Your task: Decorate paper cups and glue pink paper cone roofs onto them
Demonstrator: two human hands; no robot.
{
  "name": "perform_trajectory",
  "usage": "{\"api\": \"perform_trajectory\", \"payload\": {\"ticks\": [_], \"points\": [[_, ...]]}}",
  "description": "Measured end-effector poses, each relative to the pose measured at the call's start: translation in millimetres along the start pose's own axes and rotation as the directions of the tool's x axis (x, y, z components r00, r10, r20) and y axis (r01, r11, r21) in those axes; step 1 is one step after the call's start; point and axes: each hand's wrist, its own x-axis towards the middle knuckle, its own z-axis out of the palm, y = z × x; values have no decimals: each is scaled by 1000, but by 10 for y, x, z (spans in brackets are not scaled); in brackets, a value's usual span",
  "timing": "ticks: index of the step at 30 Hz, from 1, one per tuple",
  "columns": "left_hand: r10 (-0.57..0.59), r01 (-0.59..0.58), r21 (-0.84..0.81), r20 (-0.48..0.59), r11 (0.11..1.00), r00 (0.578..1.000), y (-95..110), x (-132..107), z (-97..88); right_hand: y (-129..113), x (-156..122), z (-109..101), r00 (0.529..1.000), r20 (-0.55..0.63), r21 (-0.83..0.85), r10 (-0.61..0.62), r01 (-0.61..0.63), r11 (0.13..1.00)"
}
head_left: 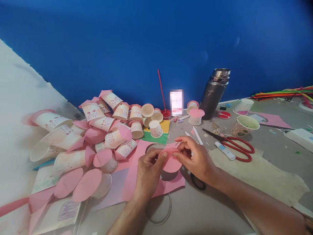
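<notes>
Both hands meet over a pink paper circle point(171, 162), held just above a pink paper sheet point(137, 169) that has round holes cut out of it. My left hand point(148, 169) pinches the circle's left edge between thumb and fingers. My right hand point(195, 158) pinches its right and upper edge with the fingertips. The circle is bent into a shallow cone shape. To the left lies a heap of decorated paper cups point(97, 130), several of them topped with pink cone lids.
Red-handled scissors point(233, 147) and a glue stick point(225, 150) lie right of the hands. A metal flask point(214, 93), loose paper cups point(244, 125), a capped cup point(196, 116) and coloured pipe cleaners point(286, 93) stand farther back. A beige cloth point(264, 173) covers the right side.
</notes>
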Motion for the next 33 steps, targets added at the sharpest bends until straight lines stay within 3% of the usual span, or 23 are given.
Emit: {"api": "perform_trajectory", "payload": {"ticks": [6, 22, 33], "points": [[-56, 58, -49, 25, 997, 998, -7, 5, -1, -65, 43, -66, 998, 61, -34, 0, 3, 999], [-126, 132, -74, 74, 989, 989, 5, -4, 16, -92, 20, -55, 994, 61, -85, -89, 94, 992], [-105, 112, -74, 102, 991, 989, 21, 0, 23, 0, -5, -22, 962, 38, -188, -269, 271, 944]]}}
